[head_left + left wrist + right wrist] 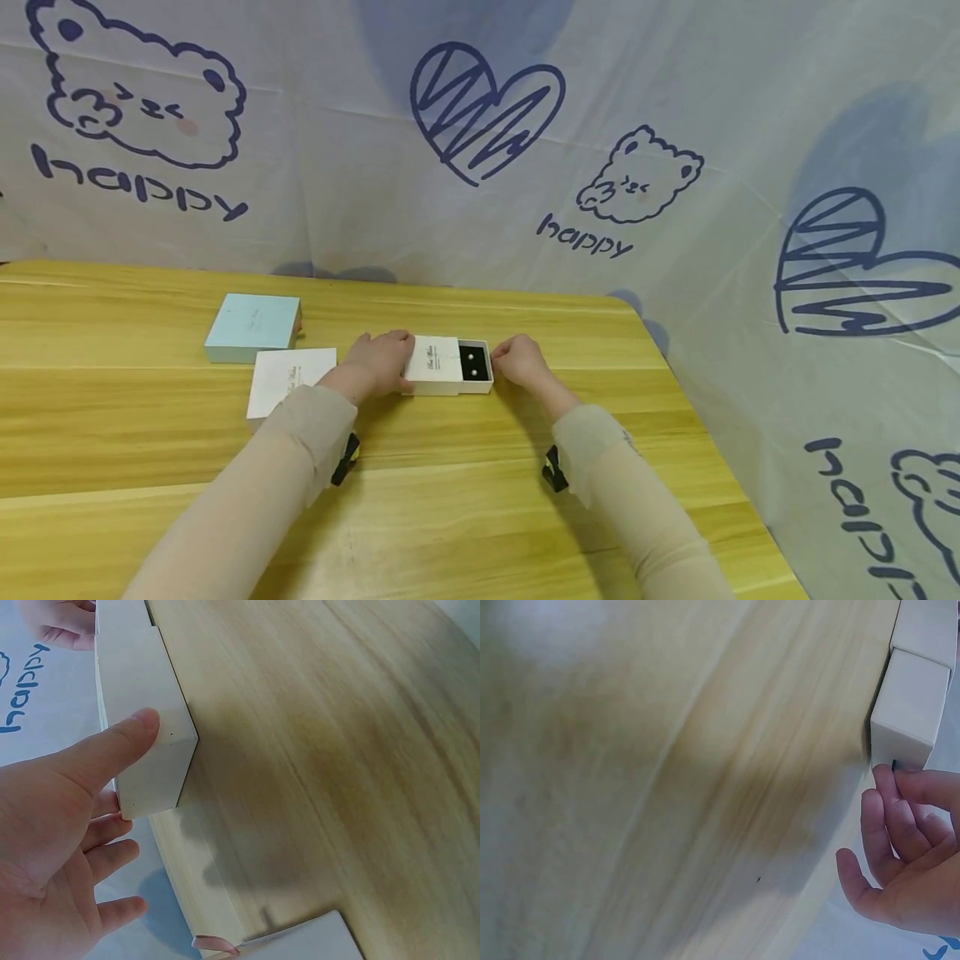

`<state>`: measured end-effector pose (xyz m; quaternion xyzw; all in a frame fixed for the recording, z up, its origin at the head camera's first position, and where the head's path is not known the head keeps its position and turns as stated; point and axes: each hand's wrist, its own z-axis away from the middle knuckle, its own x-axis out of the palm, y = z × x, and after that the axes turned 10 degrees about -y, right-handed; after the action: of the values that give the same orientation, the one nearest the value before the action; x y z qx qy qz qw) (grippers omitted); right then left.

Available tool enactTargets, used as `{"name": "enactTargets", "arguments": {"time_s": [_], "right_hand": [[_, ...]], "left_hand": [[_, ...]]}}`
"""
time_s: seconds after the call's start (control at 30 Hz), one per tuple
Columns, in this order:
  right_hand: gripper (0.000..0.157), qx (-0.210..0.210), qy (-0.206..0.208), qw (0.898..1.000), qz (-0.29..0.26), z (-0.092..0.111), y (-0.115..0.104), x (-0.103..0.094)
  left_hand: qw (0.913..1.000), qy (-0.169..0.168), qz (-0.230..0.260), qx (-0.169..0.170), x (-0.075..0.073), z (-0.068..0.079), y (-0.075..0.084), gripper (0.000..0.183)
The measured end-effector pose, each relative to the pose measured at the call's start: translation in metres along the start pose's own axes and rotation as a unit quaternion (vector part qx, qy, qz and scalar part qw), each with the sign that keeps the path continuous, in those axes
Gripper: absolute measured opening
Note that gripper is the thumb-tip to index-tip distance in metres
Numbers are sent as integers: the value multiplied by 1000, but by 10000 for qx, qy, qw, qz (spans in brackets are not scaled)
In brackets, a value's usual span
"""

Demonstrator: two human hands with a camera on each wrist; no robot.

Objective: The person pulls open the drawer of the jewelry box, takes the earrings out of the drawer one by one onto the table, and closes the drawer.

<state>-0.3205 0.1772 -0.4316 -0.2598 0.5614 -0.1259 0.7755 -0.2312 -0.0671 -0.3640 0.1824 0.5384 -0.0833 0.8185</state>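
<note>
A white drawer-style jewelry box [435, 364] lies on the table, its drawer [486, 386] partly out to the right. Two small pearl-like stud earrings [472, 365] show on the drawer's black insert. My left hand [378, 364] grips the left end of the box's outer sleeve [142, 682], thumb on the near side; in the left wrist view the other fingers are spread past the end. At the drawer's right end, my right hand [519, 361] pinches a small dark pull tab [895, 765] between thumb and index finger.
Left of my left hand lies another white box [281, 375], partly hidden by my forearm. Behind it sits a light blue box [251, 323] with a small tab on its right side. A printed cloth [337, 100] hangs along the table's back and right edges.
</note>
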Motion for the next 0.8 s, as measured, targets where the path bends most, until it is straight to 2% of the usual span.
{"name": "enactTargets", "arguments": {"time_s": [0.07, 0.13, 0.23, 0.3, 0.33, 0.37, 0.47, 0.6, 0.8], "right_hand": [[17, 218, -41, 9997, 38, 2, -4, -1], [21, 630, -110, 9977, 235, 45, -53, -17], [24, 403, 182, 9969, 652, 67, -79, -24], [24, 88, 342, 9935, 1083, 67, -82, -23], [23, -112, 416, 9899, 1351, 59, -77, -19], [22, -340, 499, 9848, 1629, 48, -67, -13], [19, -772, 571, 9662, 2392, 47, -71, -8], [20, -916, 490, 9488, 2982, 47, -74, -4], [20, -910, 391, 9355, 3391, 45, -77, 0]], "left_hand": [[10000, 6, -24, -2, 1, -1, -1, 76], [10000, 21, -57, -4, 1, -1, -1, 75], [10000, 28, -85, -19, 1, -2, -2, 75], [10000, 41, -86, -29, 1, -2, -2, 74], [10000, 40, -72, -35, 1, -1, -1, 74], [10000, 37, -58, -39, 1, -1, -1, 74], [10000, 22, -9, -34, 1, -1, 0, 74], [10000, 0, 25, -23, 0, 0, 0, 74], [10000, 28, -37, -14, 1, 0, 0, 74]]}}
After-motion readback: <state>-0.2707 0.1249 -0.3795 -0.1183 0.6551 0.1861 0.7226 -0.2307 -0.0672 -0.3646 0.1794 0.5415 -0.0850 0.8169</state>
